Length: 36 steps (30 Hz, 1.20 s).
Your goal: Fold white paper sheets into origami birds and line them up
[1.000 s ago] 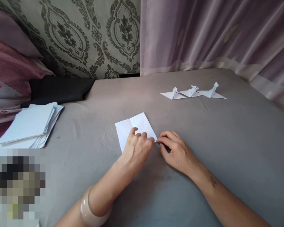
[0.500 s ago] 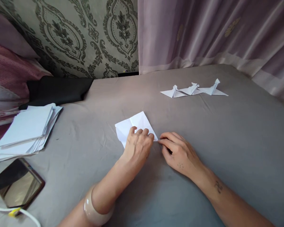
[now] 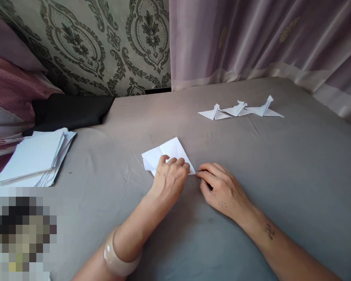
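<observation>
A white sheet of paper (image 3: 171, 150) with crease lines lies on the grey cloth, its near part hidden beneath my left hand (image 3: 172, 175). That hand, wearing a pale bangle (image 3: 118, 255) on the forearm, is closed with bent fingers over the paper's near right edge. My right hand (image 3: 219, 187) pinches the paper's right corner between thumb and fingertips. At the paper's left side a flap is bent over. Three folded paper birds (image 3: 215, 112) stand in a row farther back on the right.
A stack of white paper (image 3: 32, 154) lies at the left, in front of a black folded item (image 3: 73, 111). The lower left corner is blurred out by blocks. Purple curtains (image 3: 251, 39) and a patterned wall (image 3: 105, 47) border the grey cloth surface (image 3: 295, 168) behind.
The paper's near left part has folded inward, so its left corner now looks shorter. My hands keep nearly the same places on the paper. The camera view has shifted slightly.
</observation>
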Available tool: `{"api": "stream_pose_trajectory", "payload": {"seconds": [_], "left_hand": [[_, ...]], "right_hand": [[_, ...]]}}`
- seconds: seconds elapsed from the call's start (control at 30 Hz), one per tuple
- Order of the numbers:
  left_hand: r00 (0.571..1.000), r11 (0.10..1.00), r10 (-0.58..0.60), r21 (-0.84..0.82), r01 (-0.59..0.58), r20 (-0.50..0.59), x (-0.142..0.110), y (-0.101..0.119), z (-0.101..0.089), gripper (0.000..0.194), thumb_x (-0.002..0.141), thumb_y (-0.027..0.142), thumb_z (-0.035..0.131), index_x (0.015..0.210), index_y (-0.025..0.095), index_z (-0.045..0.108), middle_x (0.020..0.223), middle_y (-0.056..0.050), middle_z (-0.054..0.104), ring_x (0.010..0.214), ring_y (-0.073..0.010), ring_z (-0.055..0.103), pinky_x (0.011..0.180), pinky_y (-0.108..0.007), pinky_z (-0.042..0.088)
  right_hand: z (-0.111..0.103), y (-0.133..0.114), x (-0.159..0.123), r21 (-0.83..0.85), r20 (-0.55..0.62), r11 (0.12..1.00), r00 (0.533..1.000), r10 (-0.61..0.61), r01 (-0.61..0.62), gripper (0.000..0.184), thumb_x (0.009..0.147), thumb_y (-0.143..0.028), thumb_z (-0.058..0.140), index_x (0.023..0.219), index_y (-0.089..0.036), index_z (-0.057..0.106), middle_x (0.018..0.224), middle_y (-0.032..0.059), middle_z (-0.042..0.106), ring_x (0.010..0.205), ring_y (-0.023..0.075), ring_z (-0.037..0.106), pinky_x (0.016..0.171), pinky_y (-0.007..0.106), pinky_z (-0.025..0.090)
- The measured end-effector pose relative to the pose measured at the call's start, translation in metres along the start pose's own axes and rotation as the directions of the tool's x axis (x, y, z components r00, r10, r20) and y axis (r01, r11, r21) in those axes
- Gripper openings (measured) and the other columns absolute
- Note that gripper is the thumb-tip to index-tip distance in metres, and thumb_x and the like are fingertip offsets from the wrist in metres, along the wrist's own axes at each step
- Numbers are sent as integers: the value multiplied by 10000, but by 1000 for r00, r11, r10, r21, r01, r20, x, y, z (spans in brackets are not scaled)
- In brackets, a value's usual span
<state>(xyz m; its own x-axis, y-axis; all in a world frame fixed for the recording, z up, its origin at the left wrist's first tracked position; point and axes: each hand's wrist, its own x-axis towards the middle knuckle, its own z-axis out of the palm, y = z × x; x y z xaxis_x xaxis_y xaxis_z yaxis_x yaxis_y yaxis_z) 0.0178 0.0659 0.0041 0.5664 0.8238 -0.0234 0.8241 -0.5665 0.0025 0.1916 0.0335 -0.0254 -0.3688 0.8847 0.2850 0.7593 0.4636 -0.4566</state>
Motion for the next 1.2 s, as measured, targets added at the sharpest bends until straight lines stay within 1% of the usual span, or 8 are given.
{"api": "stream_pose_trajectory", "payload": {"seconds": [0.13,0.23,0.37,0.57,0.83,1.03,1.2], "left_hand": [[1000,1000,2,-10,-2,-1,0,-1,0,230,908,144,447,743,157,607,733,-55,633,725,-214,618,816,-410,375],[1000,1000,6,-19,-6,1,0,-1,1,233,912,138,442,753,156,612,737,-55,637,737,-222,625,825,-416,372],[1000,1000,1,-24,-2,-15,1,-2,2,244,929,176,450,755,158,619,737,-58,642,742,-215,627,832,-410,364],[1000,999,1,-34,-1,-2,1,-1,0,256,937,187,440,766,160,628,743,-63,648,750,-219,630,829,-407,362],[1000,1000,1,-29,0,8,1,-2,1,259,939,185,428,777,160,628,754,-61,653,764,-228,637,839,-419,359],[1000,999,-1,-32,2,17,1,-1,-1,269,946,198,423,774,159,627,764,-65,658,764,-223,636,849,-420,358],[1000,999,-5,-38,6,25,1,-1,-2,279,952,197,410,779,159,625,766,-63,660,777,-226,640,851,-424,361]], "right_hand": [[-1,1,0,15,-14,999,999,33,-33,322,831,-35,444,1002,-201,661,978,48,664,894,196,596,809,343,505],[-3,1,-1,-20,18,1000,1000,-11,11,351,820,-24,444,1010,-214,670,989,47,656,899,195,586,816,345,495],[-6,0,-1,-72,77,996,996,-55,60,385,815,-23,449,1053,-228,671,997,53,643,895,196,569,795,352,486],[-6,0,-2,-114,97,990,993,-70,81,389,824,-33,445,1083,-223,665,1011,62,635,900,204,562,796,361,482],[-6,0,-3,-135,112,988,992,-62,77,379,835,-42,440,1082,-222,664,1028,59,628,922,210,564,806,367,484],[-6,-1,-2,-154,111,984,991,-71,88,364,850,-48,429,1066,-220,666,1011,59,628,901,206,567,778,365,484],[-9,-4,-1,-182,138,978,988,-74,99,333,864,-58,425,1031,-210,670,1005,56,632,889,208,569,762,369,481]]}}
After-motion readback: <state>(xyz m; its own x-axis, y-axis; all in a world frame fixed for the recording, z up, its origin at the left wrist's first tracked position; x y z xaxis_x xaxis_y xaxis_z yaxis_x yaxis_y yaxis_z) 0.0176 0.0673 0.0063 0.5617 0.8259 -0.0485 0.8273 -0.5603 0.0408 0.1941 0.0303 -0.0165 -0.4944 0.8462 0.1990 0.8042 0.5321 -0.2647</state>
